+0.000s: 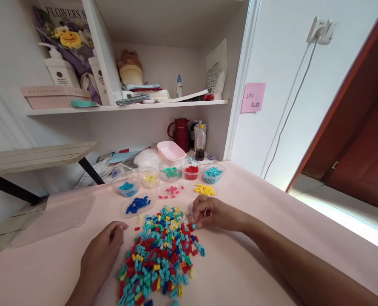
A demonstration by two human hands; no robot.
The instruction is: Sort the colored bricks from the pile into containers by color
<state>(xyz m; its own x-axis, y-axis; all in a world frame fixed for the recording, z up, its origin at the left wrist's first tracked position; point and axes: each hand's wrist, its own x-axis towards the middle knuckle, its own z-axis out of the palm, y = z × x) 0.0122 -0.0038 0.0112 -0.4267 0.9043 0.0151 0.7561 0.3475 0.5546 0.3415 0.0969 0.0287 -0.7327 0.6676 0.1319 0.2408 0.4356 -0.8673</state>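
Note:
A heap of small toy building bricks [163, 255] in turquoise, red, yellow, green, blue and white spreads over the pink tabletop. At its upper right edge, my right hand [212, 213] reaches in with thumb and fingers pinched together. A turquoise brick [194, 226] shows at these fingertips. To the left of the heap rests my left hand [103, 246], its fingers curled in with nothing visible in them. A single red brick [137, 228] lies between that hand and the heap.
Behind the heap stand clear tubs of bricks sorted by colour: dark blue [138, 205], pink [171, 192], yellow [204, 190], red [191, 171] and turquoise [213, 173], among several. A clear lid [61, 216] lies left. Farther back are a pink basin [171, 151], red jug [181, 135] and bottle [200, 142].

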